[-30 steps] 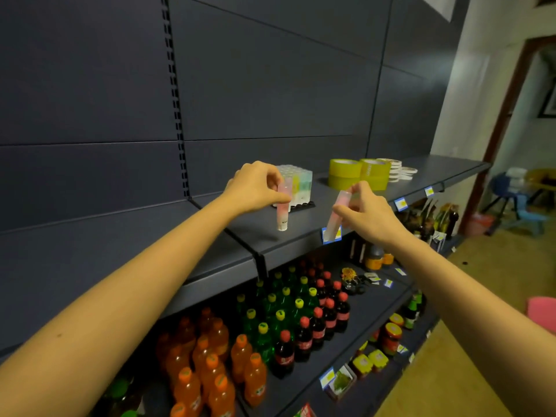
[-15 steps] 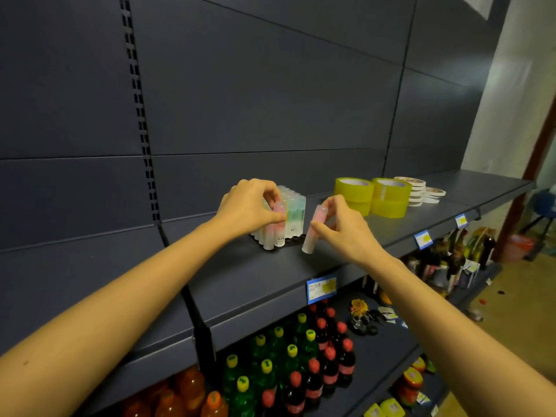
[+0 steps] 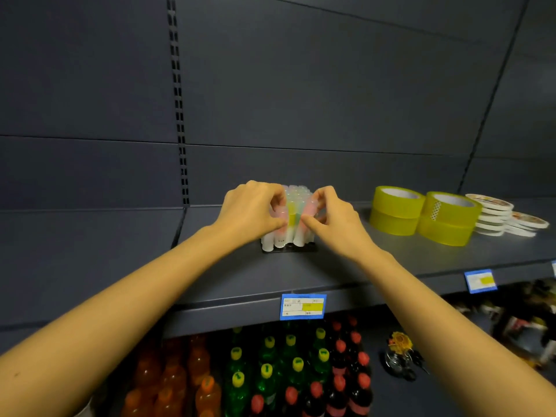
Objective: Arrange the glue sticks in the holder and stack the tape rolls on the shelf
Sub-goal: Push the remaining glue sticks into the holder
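Both hands have closed in on the holder since half a second ago, and the two pink sticks they held beside it now stand upright against the cluster. The left hand (image 3: pixel 252 212) curls its fingers round the left pink glue stick (image 3: pixel 277 212) at the cluster's left edge. The right hand (image 3: pixel 334 219) pinches the right pink glue stick (image 3: pixel 311 206) between thumb and fingers at the right edge. Between them the other glue sticks (image 3: pixel 293 203), pastel with white bases, stand packed in the black holder (image 3: pixel 288 248) on the shelf (image 3: pixel 406 254).

Yellow tape rolls (image 3: pixel 394 210) sit well to the right of the hands in two stacks of two, with flat white tape rolls (image 3: pixel 493 219) piled just beyond. The print on one stick's base and on the blue-edged price labels (image 3: pixel 303 307) is too blurred to read.

Both forearms reach forward and up, converging on the holder, backs of the hands towards the camera. Bottles (image 3: pixel 288 371) with orange, yellow and red caps fill the shelf below.
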{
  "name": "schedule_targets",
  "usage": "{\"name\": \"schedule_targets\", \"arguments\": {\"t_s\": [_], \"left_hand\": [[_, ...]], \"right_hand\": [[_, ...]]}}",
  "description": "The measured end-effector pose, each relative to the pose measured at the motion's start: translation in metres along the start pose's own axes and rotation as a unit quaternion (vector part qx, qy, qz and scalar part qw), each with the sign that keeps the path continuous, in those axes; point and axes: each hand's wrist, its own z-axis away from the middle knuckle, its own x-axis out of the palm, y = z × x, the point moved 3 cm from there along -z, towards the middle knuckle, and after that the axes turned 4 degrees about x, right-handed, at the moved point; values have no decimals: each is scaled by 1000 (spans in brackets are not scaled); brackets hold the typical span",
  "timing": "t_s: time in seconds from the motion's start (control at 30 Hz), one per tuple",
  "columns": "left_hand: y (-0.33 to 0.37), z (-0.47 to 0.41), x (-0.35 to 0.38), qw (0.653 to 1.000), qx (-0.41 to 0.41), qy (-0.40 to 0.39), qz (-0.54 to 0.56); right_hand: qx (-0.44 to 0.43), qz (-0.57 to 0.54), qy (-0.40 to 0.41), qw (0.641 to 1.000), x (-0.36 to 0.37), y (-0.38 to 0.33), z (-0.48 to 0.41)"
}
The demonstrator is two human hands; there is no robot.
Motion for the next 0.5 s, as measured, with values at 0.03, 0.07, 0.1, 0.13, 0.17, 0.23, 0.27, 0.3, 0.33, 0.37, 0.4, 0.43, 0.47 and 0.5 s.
{"name": "schedule_targets", "arguments": {"t_s": [0.03, 0.07, 0.1, 0.13, 0.17, 0.23, 0.27, 0.3, 0.33, 0.37, 0.4, 0.43, 0.47, 0.5], "left_hand": [[3, 0, 1, 1000, 0, 2, -21], [6, -1, 1, 999, 0, 3, -44], [7, -1, 2, 998, 3, 2, -68], [9, -2, 3, 996, 6, 1, -92], [11, -2, 4, 994, 9, -3, -112], [14, -2, 8, 990, 12, -15, -140], [15, -2, 10, 988, 14, -21, -154], [15, -3, 11, 985, 14, -27, -172], [16, -3, 13, 982, 12, -34, -184], [16, -3, 14, 981, 5, -42, -190], [17, -2, 14, 980, 0, -49, -193], [19, -2, 15, 979, 1, -53, -199], [21, -2, 15, 976, 6, -59, -210], [22, -3, 14, 974, 8, -68, -217]], "right_hand": [[-5, -5, -4, 1000, 1, 1, -1], [-9, -8, -8, 1000, 2, 2, -1], [-14, -11, -11, 1000, 4, 3, -2], [-19, -14, -13, 1000, 5, 4, -2], [-24, -20, -13, 999, 6, 6, -3], [-37, -33, -11, 999, 8, 7, -4], [-44, -37, -9, 998, 9, 8, -5], [-49, -37, -9, 998, 10, 8, -6], [-54, -37, -9, 998, 11, 9, -6], [-56, -36, -11, 998, 11, 9, -7], [-59, -36, -12, 998, 12, 9, -7], [-62, -35, -11, 997, 13, 9, -8], [-68, -32, -10, 997, 14, 8, -8], [-75, -24, -10, 997, 15, 7, -8]]}}
